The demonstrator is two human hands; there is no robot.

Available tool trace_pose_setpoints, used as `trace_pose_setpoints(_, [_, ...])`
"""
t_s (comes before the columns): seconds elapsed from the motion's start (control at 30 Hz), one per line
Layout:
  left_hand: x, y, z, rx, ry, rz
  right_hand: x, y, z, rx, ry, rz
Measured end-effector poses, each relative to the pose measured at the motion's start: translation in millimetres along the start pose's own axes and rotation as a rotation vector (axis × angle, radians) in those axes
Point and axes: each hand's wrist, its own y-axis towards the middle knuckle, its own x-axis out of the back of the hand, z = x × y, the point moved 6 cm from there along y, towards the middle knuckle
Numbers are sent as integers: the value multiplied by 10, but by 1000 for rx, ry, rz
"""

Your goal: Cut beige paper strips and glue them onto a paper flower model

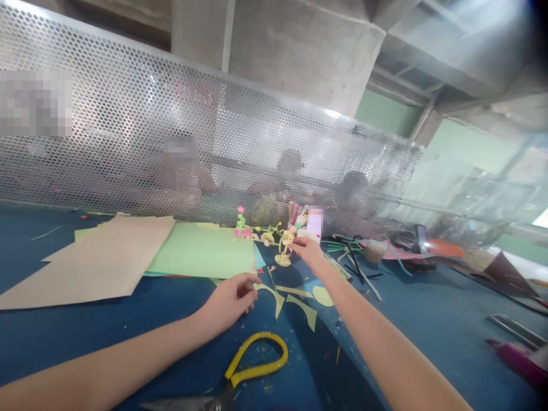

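My right hand (pixel 307 252) reaches forward, its fingertips pinching a small pale yellow craft figure (pixel 283 260) that stands on a round base. My left hand (pixel 233 295) is over the blue table, fingers loosely curled and thumb apart, with nothing visible in it. Beside it lie curved pale yellow paper scraps (pixel 305 311) and a cut paper disc (pixel 322 295). Scissors with yellow handles (pixel 259 374) lie close to me, blades pointing left. Behind the left hand rests a stack of light green paper (pixel 201 251). A small green craft tree (pixel 241 220) with a pink top stands behind the stack.
Large beige sheets (pixel 107 257) lie at the left. Black and pale strips (pixel 359 262) are scattered right of my right hand. A phone (pixel 422 237) and a magenta object (pixel 518 359) are further right. A perforated metal screen (pixel 257 137) borders the table, with people behind it.
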Motion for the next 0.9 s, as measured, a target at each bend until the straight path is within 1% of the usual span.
trace_pose_setpoints(0.37, [-1,-15,-11,-7,-8,1,-18,-21,-14,7,13,16])
trace_pose_setpoints(0.6, [0,-12,3,-12,1,-10,7,-42,-26,-34,64,3])
trace_pose_setpoints(0.77, [-8,-10,-9,-8,9,-9,91,-82,-52,-90,120,-3])
trace_pose_setpoints(0.9, [-24,-22,-40,0,-1,0,207,-218,-136,-132,157,24])
